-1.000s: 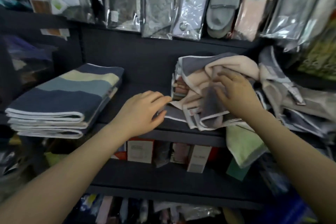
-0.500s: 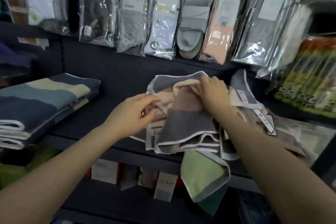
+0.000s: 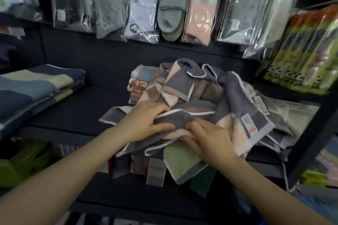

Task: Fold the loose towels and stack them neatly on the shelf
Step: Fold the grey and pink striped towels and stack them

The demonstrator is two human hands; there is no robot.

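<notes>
A heap of loose grey, pink and beige towels (image 3: 184, 86) lies on the dark shelf (image 3: 76, 113), right of centre. My left hand (image 3: 146, 122) grips a white-edged grey fold of the top towel (image 3: 184, 117) at the front of the heap. My right hand (image 3: 206, 139), with a ring on one finger, grips the same towel's pink part just to the right; the two hands almost touch. A green towel (image 3: 181, 162) hangs over the shelf's front edge beneath them. A folded stack of blue striped towels (image 3: 34, 86) sits at the left.
Packaged socks (image 3: 172, 3) hang in plastic sleeves along the wall above the shelf. Green packets (image 3: 307, 49) stand at the right behind a dark upright post (image 3: 309, 133). Small boxes (image 3: 155, 171) line the lower shelf. Bare shelf lies between the blue stack and the heap.
Both hands came down and forward from the top of the heap to its front edge and now grip the top towel side by side. The view has shifted right.
</notes>
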